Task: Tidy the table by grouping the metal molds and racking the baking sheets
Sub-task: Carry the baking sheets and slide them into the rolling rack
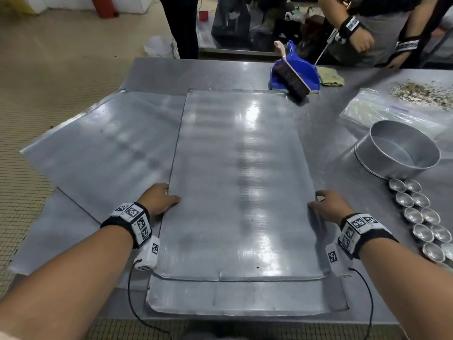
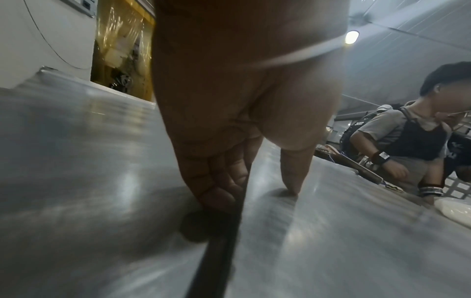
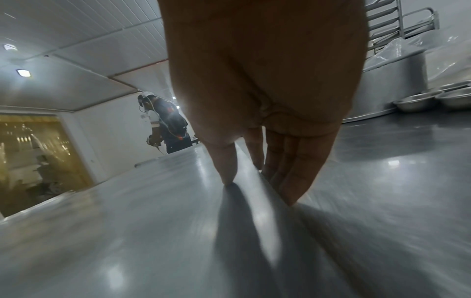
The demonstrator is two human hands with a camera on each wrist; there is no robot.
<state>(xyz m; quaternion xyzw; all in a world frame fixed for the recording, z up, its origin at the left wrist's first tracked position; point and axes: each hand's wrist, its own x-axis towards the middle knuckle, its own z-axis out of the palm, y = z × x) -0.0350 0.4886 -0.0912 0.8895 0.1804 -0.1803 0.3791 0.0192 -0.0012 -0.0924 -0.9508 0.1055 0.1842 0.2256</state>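
A large flat baking sheet (image 1: 240, 187) lies on top of a second sheet (image 1: 245, 300) that sticks out at the near edge. My left hand (image 1: 161, 198) holds its left long edge, thumb on top and fingers curled under (image 2: 244, 177). My right hand (image 1: 326, 204) holds the right long edge the same way (image 3: 260, 181). Another sheet (image 1: 105, 148) lies askew at the left, partly beneath. A round cake tin (image 1: 402, 148) and a double row of small metal molds (image 1: 421, 217) stand at the right.
On the steel table (image 1: 196, 72), a blue dustpan (image 1: 296, 65) with a brush (image 1: 291, 82) sits just beyond the sheet's far right corner. A cloth (image 1: 331, 77), a plastic bag (image 1: 382, 114) and scattered crumbs (image 1: 426, 94) lie far right. Another person (image 1: 382, 28) stands there. A tray rack (image 3: 387, 24) stands behind the tin.
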